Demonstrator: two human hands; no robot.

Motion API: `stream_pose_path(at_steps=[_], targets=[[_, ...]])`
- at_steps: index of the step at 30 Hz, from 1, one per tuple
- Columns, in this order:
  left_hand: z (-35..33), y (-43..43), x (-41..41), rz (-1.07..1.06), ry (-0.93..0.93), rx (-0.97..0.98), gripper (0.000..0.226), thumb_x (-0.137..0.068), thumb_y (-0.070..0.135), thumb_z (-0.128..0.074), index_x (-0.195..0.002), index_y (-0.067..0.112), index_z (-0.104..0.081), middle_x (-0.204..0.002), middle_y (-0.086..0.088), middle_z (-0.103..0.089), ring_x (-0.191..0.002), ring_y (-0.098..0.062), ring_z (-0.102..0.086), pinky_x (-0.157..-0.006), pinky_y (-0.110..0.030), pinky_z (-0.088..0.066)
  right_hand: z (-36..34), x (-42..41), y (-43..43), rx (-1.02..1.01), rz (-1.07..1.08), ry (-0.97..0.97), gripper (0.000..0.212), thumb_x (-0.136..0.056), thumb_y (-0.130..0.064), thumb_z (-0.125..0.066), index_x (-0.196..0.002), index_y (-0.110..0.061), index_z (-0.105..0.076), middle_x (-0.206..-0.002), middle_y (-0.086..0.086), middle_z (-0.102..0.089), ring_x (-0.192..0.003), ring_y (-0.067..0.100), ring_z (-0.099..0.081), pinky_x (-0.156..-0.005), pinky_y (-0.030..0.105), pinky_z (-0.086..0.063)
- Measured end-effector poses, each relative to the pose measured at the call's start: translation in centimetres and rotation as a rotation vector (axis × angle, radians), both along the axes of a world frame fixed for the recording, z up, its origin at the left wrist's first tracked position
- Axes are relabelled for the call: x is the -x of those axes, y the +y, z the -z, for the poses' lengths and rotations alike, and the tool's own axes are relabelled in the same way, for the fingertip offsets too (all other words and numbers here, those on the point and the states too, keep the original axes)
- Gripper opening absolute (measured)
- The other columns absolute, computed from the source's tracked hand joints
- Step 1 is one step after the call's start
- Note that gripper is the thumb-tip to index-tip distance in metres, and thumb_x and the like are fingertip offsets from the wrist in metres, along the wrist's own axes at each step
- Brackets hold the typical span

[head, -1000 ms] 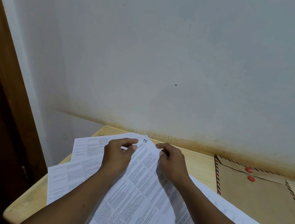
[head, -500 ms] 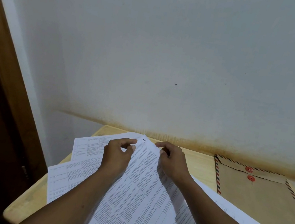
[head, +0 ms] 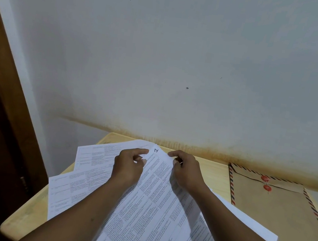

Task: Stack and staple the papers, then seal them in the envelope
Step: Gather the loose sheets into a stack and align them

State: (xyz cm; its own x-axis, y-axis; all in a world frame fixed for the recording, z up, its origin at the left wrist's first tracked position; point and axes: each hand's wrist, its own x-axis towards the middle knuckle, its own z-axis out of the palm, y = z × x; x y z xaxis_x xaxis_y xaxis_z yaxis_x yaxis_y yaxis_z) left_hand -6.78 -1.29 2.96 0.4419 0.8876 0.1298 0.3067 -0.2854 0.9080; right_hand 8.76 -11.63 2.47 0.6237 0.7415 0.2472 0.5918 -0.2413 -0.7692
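Fingers point(head: 139, 150) of the left hand point(head: 128, 167) are pinched on the far corner of the top sheet point(head: 154, 205), and the right hand point(head: 186, 172) curls onto that same corner from the other side, thumb and forefinger nipping the edge. So both hands are gripping paper, neither one free. That sheet runs long-ways from the person out toward the wall point(head: 181, 72), a little skewed, its pen-marked corner poking up between the two hands. Underneath, the other papers point(head: 87, 157) are fanned out, some splaying left, one plain sheet jutting right. Nothing is squared up, so I'd call this the stacking step. Now the envelope point(head: 275, 214): it's flat on the table point(head: 214, 173), off to the right, well apart from the fingers, flap end toward the wall, long axis roughly in line with the sheet's. The right hand is the nearer one for that reach. No stapler in sight from here.
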Motion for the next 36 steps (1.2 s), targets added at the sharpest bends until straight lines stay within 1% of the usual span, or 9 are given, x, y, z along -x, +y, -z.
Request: stream_pose_path(at_steps=[4, 9, 11, 14, 17, 21, 25, 31, 36], targets=[[0.8, -0.1, 0.2, 0.075, 0.038, 0.003, 0.027, -0.094, 0.012, -0.071, -0.111, 0.031, -0.077, -0.094, 0.002, -0.071, -0.093, -0.002, -0.064, -0.075, -0.014, -0.039, 0.7, -0.9, -1.7, 0.138, -0.009, 0.042, 0.032, -0.096, -0.009, -0.048, -0.114, -0.022, -0.071, -0.091, 0.005, -0.071, -0.082, 0.013, -0.061, -0.069, 0.022, -0.043], [1.9, -0.4, 0.2, 0.202, -0.005, 0.09, 0.026, -0.093, 0.011, -0.073, -0.105, 0.032, -0.079, -0.092, 0.002, -0.066, -0.093, -0.009, -0.067, -0.071, -0.013, -0.044, 1.0, -4.4, -5.3, 0.408, 0.165, -0.125, 0.034, -0.091, -0.014, -0.051, -0.121, -0.021, -0.066, -0.12, 0.005, -0.069, -0.112, 0.024, -0.061, -0.084, 0.029, -0.047], [2.1, -0.5, -0.2, 0.247, -0.018, 0.101, 0.027, -0.092, 0.01, -0.074, -0.102, 0.034, -0.08, -0.089, 0.003, -0.065, -0.099, -0.011, -0.068, -0.08, -0.016, -0.047, 1.1, -5.9, -6.9, 0.589, 0.188, -0.183, 0.039, -0.086, -0.019, -0.055, -0.125, -0.022, -0.061, -0.125, 0.004, -0.065, -0.114, 0.026, -0.06, -0.087, 0.032, -0.049], [2.4, -1.0, -1.2, 0.291, -0.032, 0.124, 0.03, -0.09, 0.01, -0.076, -0.097, 0.038, -0.081, -0.087, 0.004, -0.066, -0.103, -0.015, -0.068, -0.105, -0.034, -0.05, 1.3, -6.9, -8.2, 0.712, 0.142, -0.198, 0.045, -0.083, -0.016, -0.059, -0.128, -0.018, -0.058, -0.126, 0.006, -0.062, -0.112, 0.027, -0.059, -0.083, 0.032, -0.05], [2.6, -1.2, -1.9, 0.319, -0.033, 0.135, 0.032, -0.088, 0.009, -0.077, -0.095, 0.04, -0.082, -0.081, 0.006, -0.064, -0.097, -0.015, -0.068, -0.111, -0.042, -0.048, 1.6, -7.0, -8.3, 0.686, 0.138, -0.169, 0.047, -0.085, -0.011, -0.06, -0.132, -0.017, -0.056, -0.131, 0.008, -0.058, -0.116, 0.027, -0.057, -0.077, 0.027, -0.04], [2.5, -1.7, -2.4, 0.36, -0.051, 0.174, 0.03, -0.088, 0.008, -0.077, -0.097, 0.036, -0.082, -0.076, 0.006, -0.061, -0.09, -0.012, -0.066, -0.111, -0.038, -0.047, 1.8, -7.3, -8.3, 0.634, 0.151, -0.066, 0.051, -0.082, -0.01, -0.066, -0.131, -0.019, -0.055, -0.134, 0.008, -0.054, -0.116, 0.026, -0.056, -0.075, 0.026, -0.041], [2.0, -2.1, -2.7, 0.38, -0.055, 0.196, 0.026, -0.091, 0.007, -0.074, -0.104, 0.028, -0.081, -0.079, 0.003, -0.06, -0.086, -0.009, -0.064, -0.093, -0.021, -0.049, 1.6, -7.4, -8.8, 0.559, 0.149, 0.029, 0.045, -0.081, -0.004, -0.065, -0.123, -0.02, -0.059, -0.123, 0.009, -0.058, -0.091, 0.02, -0.058, -0.056, 0.023, -0.042], [1.1, -2.8, -4.0, 0.406, -0.032, 0.161, 0.026, -0.092, 0.006, -0.073, -0.107, 0.026, -0.08, -0.079, 0.006, -0.062, -0.08, -0.005, -0.065, -0.068, -0.004, -0.047, -0.6, -7.6, -9.3, 0.363, 0.004, 0.135, 0.027, -0.084, -0.003, -0.064, -0.105, -0.02, -0.068, -0.078, 0.0, -0.06, -0.063, 0.011, -0.051, -0.06, 0.023, -0.04], [0.3, -3.6, -5.4, 0.376, -0.064, 0.114, 0.025, -0.091, 0.009, -0.073, -0.107, 0.028, -0.08, -0.092, -0.001, -0.069, -0.083, -0.01, -0.068, -0.07, -0.009, -0.049, -3.8, -6.9, -9.0, 0.094, -0.081, 0.328, 0.029, -0.089, 0.003, -0.061, -0.108, -0.016, -0.071, -0.079, 0.004, -0.058, -0.072, 0.016, -0.053, -0.068, 0.029, -0.045]])
